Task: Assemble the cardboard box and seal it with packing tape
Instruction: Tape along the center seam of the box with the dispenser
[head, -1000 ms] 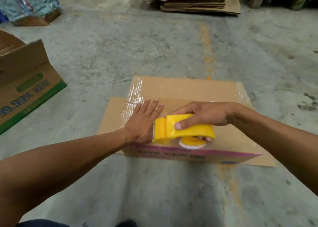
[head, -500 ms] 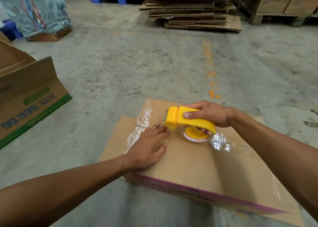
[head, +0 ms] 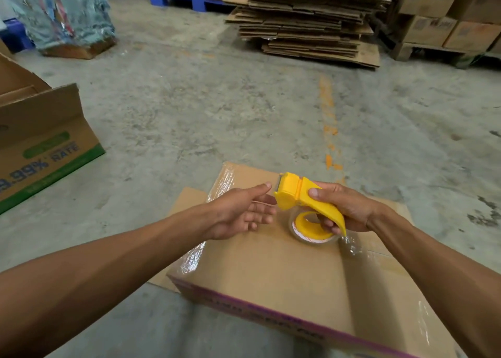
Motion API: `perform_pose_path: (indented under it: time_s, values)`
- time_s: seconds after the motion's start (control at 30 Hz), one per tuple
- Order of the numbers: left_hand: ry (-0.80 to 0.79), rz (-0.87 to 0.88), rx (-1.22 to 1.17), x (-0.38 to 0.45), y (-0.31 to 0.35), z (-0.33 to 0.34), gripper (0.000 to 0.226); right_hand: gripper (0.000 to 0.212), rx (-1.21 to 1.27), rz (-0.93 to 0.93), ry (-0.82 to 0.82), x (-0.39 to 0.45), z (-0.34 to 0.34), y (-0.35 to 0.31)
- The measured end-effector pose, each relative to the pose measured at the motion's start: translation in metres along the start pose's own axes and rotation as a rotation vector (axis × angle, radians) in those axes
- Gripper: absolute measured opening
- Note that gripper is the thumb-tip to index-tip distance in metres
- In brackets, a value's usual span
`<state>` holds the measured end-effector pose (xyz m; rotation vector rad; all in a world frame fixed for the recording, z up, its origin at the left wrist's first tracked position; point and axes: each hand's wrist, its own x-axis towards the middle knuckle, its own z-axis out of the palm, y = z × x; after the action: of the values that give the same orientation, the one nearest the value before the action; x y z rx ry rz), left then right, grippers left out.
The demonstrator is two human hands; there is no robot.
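Right hand (head: 344, 208) wraps its fingers around the handle of a yellow tape dispenser (head: 306, 199), thumb pressed on the top of the handle, the toothed cutter end pointing away and to the left. A roll of clear packing tape (head: 311, 229) sits in the dispenser under the handle, just above the box top; whether it touches the cardboard is unclear. Left hand (head: 241, 212) is lifted off the box, palm turned inward, fingers loosely spread and empty, its fingertips (head: 267, 185) just beside the dispenser's cutter end.

Beneath both hands lies the cardboard box (head: 271, 271), closed, on the concrete floor (head: 189, 113), with a purple printed band along its near side. Shiny strips of clear tape run along the left edge of its top and across the right part.

To the left stands another carton (head: 46, 146) with green print. Farther off, a stack of flattened cardboard (head: 309, 24) rests on the floor, with boxes on a pallet (head: 444, 18) to its right.
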<state>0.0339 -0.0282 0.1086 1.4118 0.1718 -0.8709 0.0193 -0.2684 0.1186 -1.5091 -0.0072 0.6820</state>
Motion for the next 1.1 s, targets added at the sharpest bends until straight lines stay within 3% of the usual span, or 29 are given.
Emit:
perform_pose_path:
  time_s: [0.1,0.23,0.47,0.73,0.87,1.1]
  values:
    - [-0.029,-0.061,-0.109,0.005,0.003,0.008,0.032,0.076,0.076,0.045,0.061,-0.006,-0.012,0.006]
    - [-0.113,-0.134,-0.204,0.008,0.006,0.016,0.030,0.058,0.073,0.114,0.084,-0.009,-0.026,0.012]
    - [-0.149,-0.208,-0.230,0.008,0.004,0.024,0.032,0.062,0.072,0.160,0.099,-0.010,-0.038,0.022]
    - [-0.172,-0.210,-0.266,0.010,0.001,0.034,0.023,0.065,0.078,0.168,0.064,-0.012,-0.035,0.017]
    - [-0.151,-0.178,-0.290,0.013,0.001,0.036,0.007,0.065,0.076,0.177,0.059,-0.013,-0.036,0.015]
    - [-0.131,-0.180,-0.261,0.014,0.001,0.037,0.010,0.064,0.052,0.182,0.033,-0.014,-0.037,0.014]
